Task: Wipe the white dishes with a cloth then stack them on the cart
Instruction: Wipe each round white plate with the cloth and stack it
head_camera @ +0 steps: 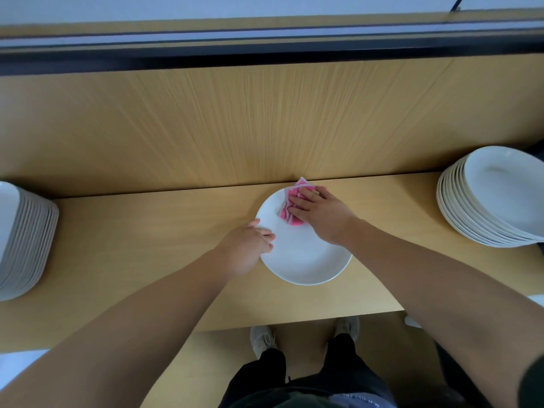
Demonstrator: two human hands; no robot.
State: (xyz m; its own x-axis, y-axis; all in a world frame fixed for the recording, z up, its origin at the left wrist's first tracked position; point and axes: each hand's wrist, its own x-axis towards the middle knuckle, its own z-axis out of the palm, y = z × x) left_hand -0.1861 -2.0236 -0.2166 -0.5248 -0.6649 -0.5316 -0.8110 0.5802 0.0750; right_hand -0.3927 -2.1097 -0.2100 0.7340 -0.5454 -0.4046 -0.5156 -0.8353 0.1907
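A white plate (303, 260) lies flat on the wooden counter (147, 245) in front of me. My right hand (321, 213) presses a folded pink cloth (290, 206) onto the plate's far rim with straight fingers. My left hand (250, 245) rests on the plate's left edge, thumb and fingers lying over the rim and steadying it. A tall stack of white plates (26, 240) stands at the left end of the counter. Another stack of white plates (494, 198) sits at the right end.
A wooden back panel (265, 119) rises right behind the counter. The counter's front edge runs just below the plate, with my legs and shoes (262, 340) on the floor beneath.
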